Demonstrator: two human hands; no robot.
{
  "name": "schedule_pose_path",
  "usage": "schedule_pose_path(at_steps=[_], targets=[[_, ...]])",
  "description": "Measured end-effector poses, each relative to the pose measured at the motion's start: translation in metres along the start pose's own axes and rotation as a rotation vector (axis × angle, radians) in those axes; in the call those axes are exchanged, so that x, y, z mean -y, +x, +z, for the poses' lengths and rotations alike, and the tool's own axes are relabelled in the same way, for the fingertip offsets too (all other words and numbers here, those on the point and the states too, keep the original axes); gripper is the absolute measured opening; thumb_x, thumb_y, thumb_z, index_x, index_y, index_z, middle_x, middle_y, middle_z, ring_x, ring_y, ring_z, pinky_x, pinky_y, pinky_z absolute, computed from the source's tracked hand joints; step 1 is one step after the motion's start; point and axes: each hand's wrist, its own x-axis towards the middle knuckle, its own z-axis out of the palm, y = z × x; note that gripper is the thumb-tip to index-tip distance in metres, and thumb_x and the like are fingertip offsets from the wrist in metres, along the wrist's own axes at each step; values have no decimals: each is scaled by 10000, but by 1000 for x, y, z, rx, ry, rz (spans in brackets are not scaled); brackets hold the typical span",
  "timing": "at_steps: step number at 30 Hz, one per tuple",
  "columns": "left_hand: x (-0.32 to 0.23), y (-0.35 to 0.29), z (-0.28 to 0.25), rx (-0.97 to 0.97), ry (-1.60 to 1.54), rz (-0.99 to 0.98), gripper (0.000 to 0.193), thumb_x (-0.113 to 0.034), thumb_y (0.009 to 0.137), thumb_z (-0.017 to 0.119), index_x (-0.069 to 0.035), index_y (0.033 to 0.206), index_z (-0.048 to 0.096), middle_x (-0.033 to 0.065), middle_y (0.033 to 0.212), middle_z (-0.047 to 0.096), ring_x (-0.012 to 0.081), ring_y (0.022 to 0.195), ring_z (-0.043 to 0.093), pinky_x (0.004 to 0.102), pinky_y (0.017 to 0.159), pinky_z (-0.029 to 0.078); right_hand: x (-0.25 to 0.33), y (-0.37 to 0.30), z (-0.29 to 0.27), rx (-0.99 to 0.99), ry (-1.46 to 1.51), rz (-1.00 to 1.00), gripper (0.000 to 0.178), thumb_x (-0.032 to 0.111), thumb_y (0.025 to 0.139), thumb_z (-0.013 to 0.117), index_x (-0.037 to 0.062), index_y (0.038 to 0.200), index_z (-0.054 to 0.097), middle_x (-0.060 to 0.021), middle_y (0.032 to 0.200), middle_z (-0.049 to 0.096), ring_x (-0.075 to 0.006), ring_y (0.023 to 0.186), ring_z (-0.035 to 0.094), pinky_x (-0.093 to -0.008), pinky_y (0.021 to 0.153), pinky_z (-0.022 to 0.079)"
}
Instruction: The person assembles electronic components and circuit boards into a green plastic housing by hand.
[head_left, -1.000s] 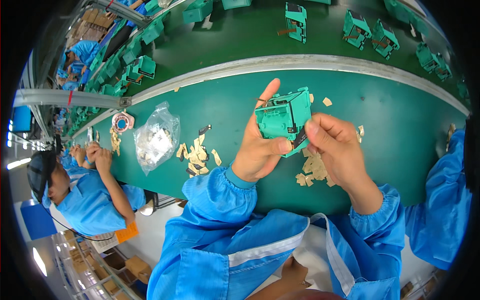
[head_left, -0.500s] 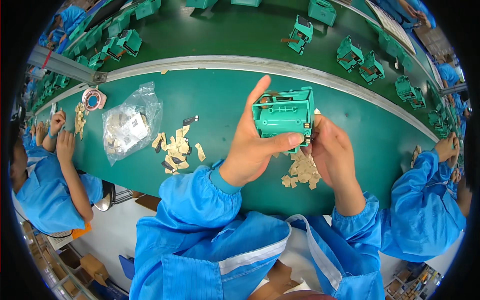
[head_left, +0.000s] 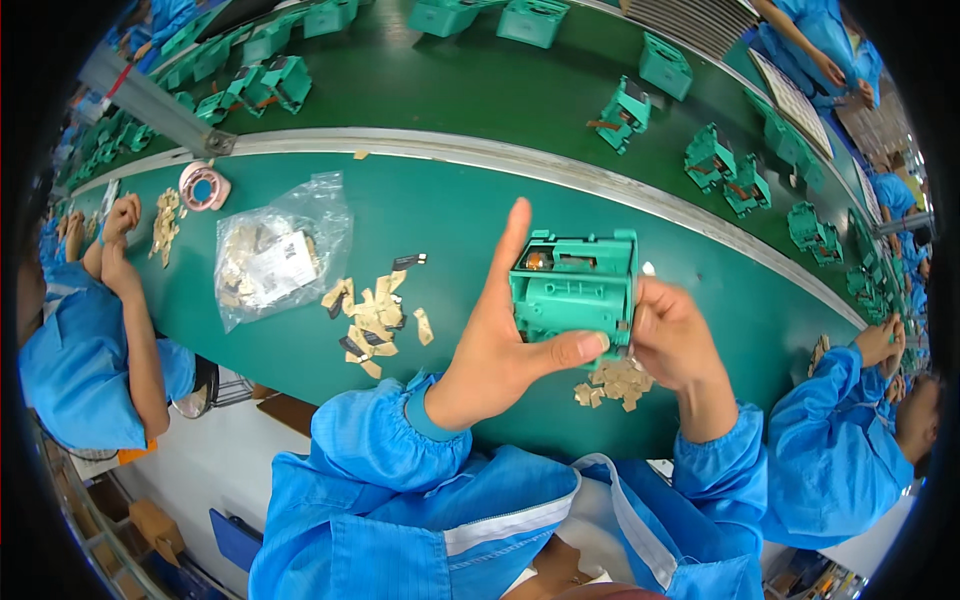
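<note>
A green plastic housing [head_left: 572, 300] with a rounded middle and a coppery part in its upper opening is held up over the bench. My left hand [head_left: 500, 345] grips it from the left, thumb along its lower edge and index finger pointing upward. At its right side is my right hand [head_left: 677, 335], fingers curled and pressed together against the lower right corner. Whatever lies between those fingertips is hidden. Below the housing, partly covered by it and my right hand, is a pile of small cream-coloured pieces [head_left: 615, 384].
Left of my arms lie cream and black strips [head_left: 378, 318], a clear plastic bag [head_left: 285, 255] of pieces and a pink tape roll [head_left: 204, 187]. Beyond a metal rail [head_left: 440, 150], green housings [head_left: 622, 113] stand on a green belt [head_left: 450, 85]. Co-workers in blue sit on both sides.
The view has shifted, so the bench and belt appear lower. My left hand still holds the housing; my right fingers have curled in more tightly at its right side.
</note>
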Motion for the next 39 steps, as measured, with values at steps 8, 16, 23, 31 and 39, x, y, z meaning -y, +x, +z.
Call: schedule_pose_path(at_steps=[8, 16, 23, 31, 39], targets=[[-27, -63, -43, -127, 1041, 291, 240, -46, 714, 764, -5, 909, 631, 94, 876, 611, 207, 831, 565, 302, 740, 448, 9, 202, -35, -337, -1008, -323, 343, 318, 880, 598, 24, 712, 545, -46, 571, 502, -138, 539, 476, -307, 519, 389], [-25, -30, -105, -470, 1493, 341, 159, -54, 734, 713, -36, 873, 639, 96, 843, 575, 282, 776, 555, 343, 680, 451, -3, 295, -13, -457, -1835, -508, 472, 462, 878, 530, -1, 848, 613, -196, 819, 655, -402, 819, 628, -495, 669, 493], [-22, 4, -124, -273, 1600, 213, 140, -68, 751, 691, -39, 852, 598, 102, 885, 536, 305, 847, 523, 381, 759, 432, 30, 197, 24, -397, -1434, -557, 400, 403, 874, 579, 25, 991, 646, -105, 764, 632, -236, 710, 618, -316, 656, 484], [-39, -6, -62, -20, 1358, 590, 203, 76, 701, 669, -26, 868, 615, 94, 817, 618, 270, 722, 612, 315, 608, 487, 7, 31, 16, -91, -531, -50, 254, 241, 902, 601, -4, 924, 666, -2, 770, 633, -77, 670, 561, -211, 579, 433], [-5, -2, -3, 306, 1322, 966, 364, 101, 631, 706, 25, 973, 608, 143, 894, 655, 283, 770, 641, 350, 662, 526, -1, -31, -5, 53, 117, 245, 165, 158, 890, 624, -1, 925, 654, -34, 753, 631, -60, 632, 552, -184, 540, 428]])
